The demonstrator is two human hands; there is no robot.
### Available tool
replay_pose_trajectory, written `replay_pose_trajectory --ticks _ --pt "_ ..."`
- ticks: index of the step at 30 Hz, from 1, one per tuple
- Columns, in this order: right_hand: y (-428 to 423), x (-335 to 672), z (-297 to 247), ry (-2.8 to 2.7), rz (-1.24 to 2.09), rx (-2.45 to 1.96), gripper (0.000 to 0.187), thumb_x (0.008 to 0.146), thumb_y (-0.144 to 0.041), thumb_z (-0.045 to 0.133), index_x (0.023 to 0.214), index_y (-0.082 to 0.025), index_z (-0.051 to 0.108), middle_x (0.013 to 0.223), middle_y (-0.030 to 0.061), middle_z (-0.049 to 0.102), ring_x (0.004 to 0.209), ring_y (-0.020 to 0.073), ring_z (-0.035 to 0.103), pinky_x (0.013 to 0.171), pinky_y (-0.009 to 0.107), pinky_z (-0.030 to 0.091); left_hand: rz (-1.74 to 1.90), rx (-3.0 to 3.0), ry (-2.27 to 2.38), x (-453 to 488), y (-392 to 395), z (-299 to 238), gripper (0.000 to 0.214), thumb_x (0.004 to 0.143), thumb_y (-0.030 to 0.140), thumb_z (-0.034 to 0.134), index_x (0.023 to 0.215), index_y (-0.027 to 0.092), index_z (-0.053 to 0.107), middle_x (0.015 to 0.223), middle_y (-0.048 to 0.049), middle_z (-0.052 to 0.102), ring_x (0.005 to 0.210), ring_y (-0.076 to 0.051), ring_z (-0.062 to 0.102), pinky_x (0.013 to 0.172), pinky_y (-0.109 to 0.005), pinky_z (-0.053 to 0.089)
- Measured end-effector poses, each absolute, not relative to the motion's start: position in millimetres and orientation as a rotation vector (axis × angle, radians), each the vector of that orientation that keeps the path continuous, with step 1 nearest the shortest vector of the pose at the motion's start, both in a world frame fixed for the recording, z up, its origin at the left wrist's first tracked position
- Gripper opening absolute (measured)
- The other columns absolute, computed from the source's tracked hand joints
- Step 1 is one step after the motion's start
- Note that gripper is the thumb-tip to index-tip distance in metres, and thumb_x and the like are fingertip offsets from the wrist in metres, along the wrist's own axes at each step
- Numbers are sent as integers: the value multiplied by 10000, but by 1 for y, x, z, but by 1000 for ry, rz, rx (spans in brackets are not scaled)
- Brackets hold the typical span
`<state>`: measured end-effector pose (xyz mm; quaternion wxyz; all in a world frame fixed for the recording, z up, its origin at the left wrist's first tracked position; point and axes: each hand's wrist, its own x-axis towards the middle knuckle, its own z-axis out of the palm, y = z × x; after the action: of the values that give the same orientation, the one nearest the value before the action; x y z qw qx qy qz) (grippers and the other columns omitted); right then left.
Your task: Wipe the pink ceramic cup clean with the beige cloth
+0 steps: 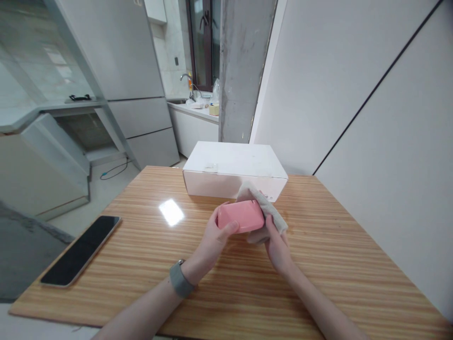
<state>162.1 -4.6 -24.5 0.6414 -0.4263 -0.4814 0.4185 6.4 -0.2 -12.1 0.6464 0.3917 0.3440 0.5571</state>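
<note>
- Left forearm [141,308] and right forearm [318,300] come in from the bottom edge, nearest the camera, both bare and angled toward each other; a grey-banded watch [181,279] circles the left wrist.
- Left hand [213,233] is closed around the left end of a pink case [241,216], its thumb laid across the near face and its fingertips curling over the upper left corner.
- Pink case: smooth, with rounded corners, held up between the two hands over the middle of the counter [354,264], in front of a white box.
- Right hand [278,246] grips a light grey cloth [268,210], which is folded about the right end of the case and shows behind its upper edge; the farther fingers are mostly hidden.
- White box [235,158]: lying closed at the back of the wood-grained counter, its near lower right part covered by the cloth.
- Dark-screened phone [81,250]: flat near the counter's left edge, well apart from both hands.
- Beyond the counter: a grey pillar [244,71], a curved tap [186,76] by a window, and a cable [116,169] on the floor.
</note>
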Motion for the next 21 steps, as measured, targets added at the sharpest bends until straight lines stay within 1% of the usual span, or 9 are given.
replay_pose_trajectory --ticks 4,5,7,9,12,14,15,18,21 --pt "-12 163 -16 -1548 686 -903 544 951 -482 480 1464 -313 412 1560 -3 384 1466 288 274 1218 517 182 1316 964 921 7 -3 -5 826 591 395 859 1290 171 481 1254 -144 606 1111 -281 587 933 -368 472" --pt "-13 162 -13 -1621 632 -884 550 959 -471 465 1480 -316 382 1586 -9 331 1475 288 247 1222 522 162 1321 970 926 7 -3 -4 826 583 373 864 1286 178 478 1267 -142 601 1113 -280 587 931 -366 475" --pt "-13 160 -10 -1647 602 -870 534 971 -461 438 1484 -327 371 1598 -20 302 1479 281 237 1224 520 160 1322 961 944 7 -3 -2 835 565 342 874 1284 186 481 1281 -137 595 1121 -279 585 939 -365 473" --pt "-12 157 -11 -1548 661 -882 515 969 -471 444 1463 -332 409 1577 -22 348 1471 275 262 1222 513 181 1293 915 947 6 0 -2 806 571 347 873 1272 182 509 1273 -131 601 1132 -274 579 956 -363 464" --pt "-9 157 -15 -1301 827 -940 516 943 -497 497 1419 -299 486 1498 4 478 1451 286 312 1211 519 219 1184 752 796 4 4 -2 569 737 488 733 1188 167 598 1237 -123 624 1137 -261 582 961 -363 468" --pt "-4 160 -18 -1105 904 -987 507 918 -513 534 1365 -273 551 1427 18 561 1431 296 350 1201 520 238 1098 674 684 2 6 0 461 833 517 617 1133 169 649 1194 -114 651 1107 -245 605 954 -360 476" --pt "-1 163 -19 -1006 919 -1007 498 901 -521 558 1330 -268 583 1392 17 594 1416 297 377 1197 515 249 1069 668 653 2 6 2 429 851 498 607 1128 175 662 1180 -108 662 1094 -239 615 957 -359 475" --pt "7 170 -22 -772 932 -1034 487 826 -538 648 1231 -266 646 1311 -1 657 1352 282 474 1167 484 324 1067 719 611 4 4 3 389 843 417 670 1177 217 664 1214 -87 667 1128 -231 611 996 -360 451" --pt "9 169 -21 -688 1030 -988 480 808 -558 658 1173 -246 672 1285 16 675 1312 272 522 1124 463 391 1120 761 614 7 2 1 408 855 433 666 1204 223 658 1263 -83 654 1217 -239 561 1034 -355 416"
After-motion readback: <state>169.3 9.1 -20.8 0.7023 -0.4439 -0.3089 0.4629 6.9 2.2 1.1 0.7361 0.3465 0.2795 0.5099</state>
